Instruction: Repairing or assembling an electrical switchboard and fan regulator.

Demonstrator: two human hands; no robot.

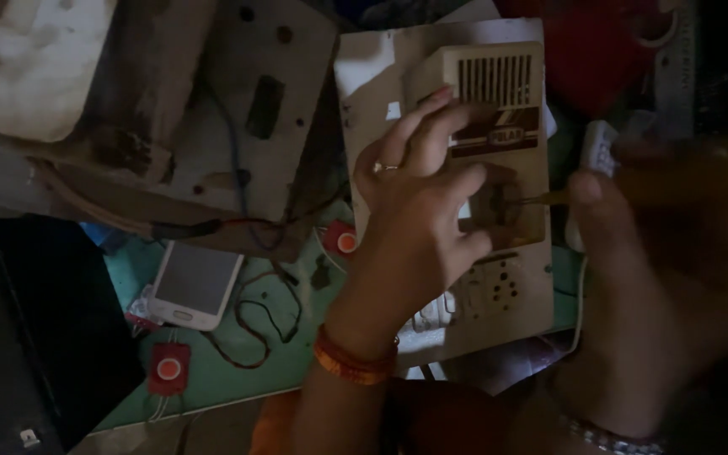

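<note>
Dim workbench clutter is seen from above, laid over a green mat. At centre right lies a beige plastic switch panel, flat, its long axis running from the top of the frame to the bottom, with a slotted grille at its upper end. The left hand is pressed on the panel, fingers spread. From the right, a blurred right hand is closed around a screwdriver, whose thin metal shaft points leftward into the panel's middle. At lower left a white phone and red buttons are scattered among wires.
</note>
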